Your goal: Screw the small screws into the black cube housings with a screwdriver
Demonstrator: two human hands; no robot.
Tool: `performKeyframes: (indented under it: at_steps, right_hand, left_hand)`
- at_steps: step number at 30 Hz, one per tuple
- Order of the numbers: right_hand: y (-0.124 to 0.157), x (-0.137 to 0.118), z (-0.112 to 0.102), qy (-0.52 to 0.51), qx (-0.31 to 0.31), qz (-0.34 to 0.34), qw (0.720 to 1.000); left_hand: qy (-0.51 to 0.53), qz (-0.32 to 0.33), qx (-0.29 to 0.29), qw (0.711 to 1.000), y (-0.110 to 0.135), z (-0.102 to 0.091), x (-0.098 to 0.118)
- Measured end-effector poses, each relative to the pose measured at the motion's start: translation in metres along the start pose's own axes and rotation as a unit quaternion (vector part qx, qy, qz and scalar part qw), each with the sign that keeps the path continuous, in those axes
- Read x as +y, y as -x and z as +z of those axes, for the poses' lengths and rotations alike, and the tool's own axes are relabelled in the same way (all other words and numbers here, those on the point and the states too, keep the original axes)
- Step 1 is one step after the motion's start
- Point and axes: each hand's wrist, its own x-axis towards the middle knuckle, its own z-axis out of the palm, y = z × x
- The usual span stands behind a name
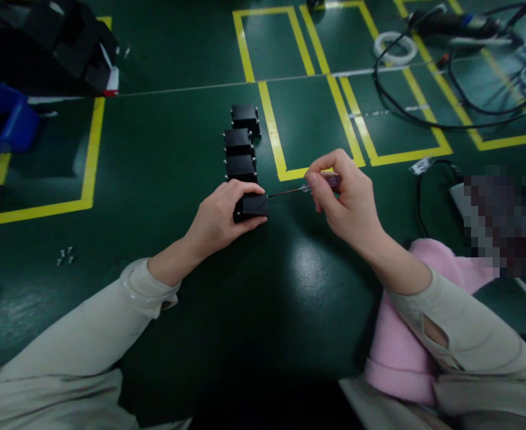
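Observation:
My left hand (218, 216) grips a small black box (253, 206) on the green table, thumb on its near side and fingers over its far side. In my right hand (346, 194) is a screwdriver (310, 187) with a clear purplish handle, pinched between thumb and fingers. Its thin shaft points left, and the tip meets the box's right side near a corner screw. Beyond the held box, several similar black boxes (239, 141) with silver screws at their corners stand in a row leading away from me.
Several loose screws (67, 255) lie at left. Yellow tape (280, 143) marks rectangles on the table. A blue bin (9, 116) and black parts stand at far left. Far right are a cabled power tool (462, 25) and a white tape roll (395, 49). Pink cloth (400, 352) lies beneath my right forearm.

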Motion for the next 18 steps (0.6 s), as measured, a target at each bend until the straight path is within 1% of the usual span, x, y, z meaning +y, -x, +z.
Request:
performKeyframes:
  at_steps: [3, 10, 18]
  right_hand:
    - [0.0, 0.0009, -0.0001, -0.004, 0.005, 0.003, 1.0]
    - [0.0007, 0.001, -0.0005, 0.0, -0.007, 0.007, 1.0]
    - [0.0008, 0.0028, 0.0014, -0.006, 0.011, 0.001, 1.0]
  left_hand:
    - [0.0, 0.0, 0.0, 1.0, -0.0002, -0.0001, 0.0002]
    - [-0.001, -0.007, -0.004, 1.0, -0.0006, -0.0001, 0.0004]
    - [-0.001, 0.001, 0.001, 1.0, -0.0012, 0.0006, -0.0014]
